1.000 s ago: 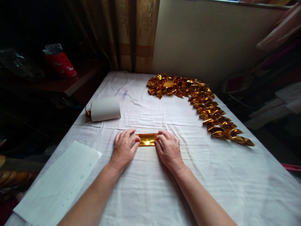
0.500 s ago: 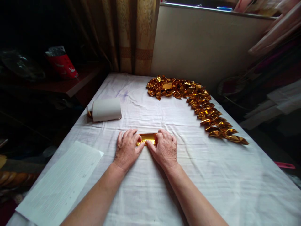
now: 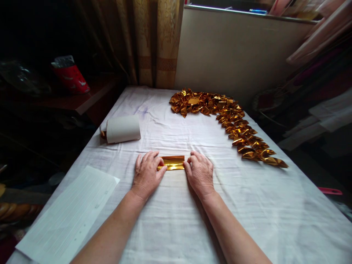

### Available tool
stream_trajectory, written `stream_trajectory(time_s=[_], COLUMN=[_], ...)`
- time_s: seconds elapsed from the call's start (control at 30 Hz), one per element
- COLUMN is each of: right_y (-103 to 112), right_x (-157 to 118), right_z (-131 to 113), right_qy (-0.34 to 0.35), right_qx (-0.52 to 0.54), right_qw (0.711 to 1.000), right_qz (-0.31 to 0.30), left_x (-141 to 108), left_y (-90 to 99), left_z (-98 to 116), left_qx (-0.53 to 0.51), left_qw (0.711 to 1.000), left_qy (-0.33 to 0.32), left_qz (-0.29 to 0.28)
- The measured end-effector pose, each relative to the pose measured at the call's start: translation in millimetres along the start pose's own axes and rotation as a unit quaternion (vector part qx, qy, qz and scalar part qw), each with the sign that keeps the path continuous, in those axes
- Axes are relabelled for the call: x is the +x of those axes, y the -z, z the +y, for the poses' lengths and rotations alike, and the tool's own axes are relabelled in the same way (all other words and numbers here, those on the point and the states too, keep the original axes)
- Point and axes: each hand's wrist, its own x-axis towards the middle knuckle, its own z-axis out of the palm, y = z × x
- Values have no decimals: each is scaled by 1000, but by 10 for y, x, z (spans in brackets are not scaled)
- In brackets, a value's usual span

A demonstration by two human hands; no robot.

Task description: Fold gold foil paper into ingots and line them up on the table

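Observation:
A folded strip of gold foil paper (image 3: 173, 162) lies flat on the white cloth (image 3: 176, 220) in front of me. My left hand (image 3: 147, 174) presses its left end with thumb and fingers. At the strip's right end rests my right hand (image 3: 200, 173), fingertips on the foil edge. Both palms face down on the cloth.
A curved row of several folded gold foil pieces (image 3: 233, 126) runs from the far middle to the right. A white paper roll (image 3: 121, 129) lies at the left. A printed sheet (image 3: 68, 216) sits near the front left corner. Dark shelf with a red bag (image 3: 70, 76) at left.
My right hand has slid rightward along the foil strip from its middle to its right end, uncovering the strip. The left hand stayed at the left end.

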Motion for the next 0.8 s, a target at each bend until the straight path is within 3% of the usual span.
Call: stream_trajectory(time_s=[0.1, 0.17, 0.27, 0.33, 0.53, 0.8], right_y=[-6, -12, -19, -19, -5, 8], right_x=[0, 1, 1, 1, 7, 12], right_z=[-7, -11, -5, 1, -13, -43], right_qy=[-3, -1, 7, 10, 2, -13], right_qx=[-1, -1, 0, 0, -1, 3], right_qw=[1000, 1000, 1000, 1000, 1000, 1000], right_qz=[8, 6, 8, 12, 9, -2], left_x=[-14, -28, -56, -76, -167, -333], left_y=[7, 15, 17, 11, 26, 179], left_z=[40, 76, 123, 137, 55, -293], left_qx=[20, 25, 7, 2, 28, 72], left_qw=[999, 995, 978, 969, 972, 976], left_qy=[-36, -97, -201, -227, -191, -160], left_qz=[19, 11, -55, -96, -135, -126])
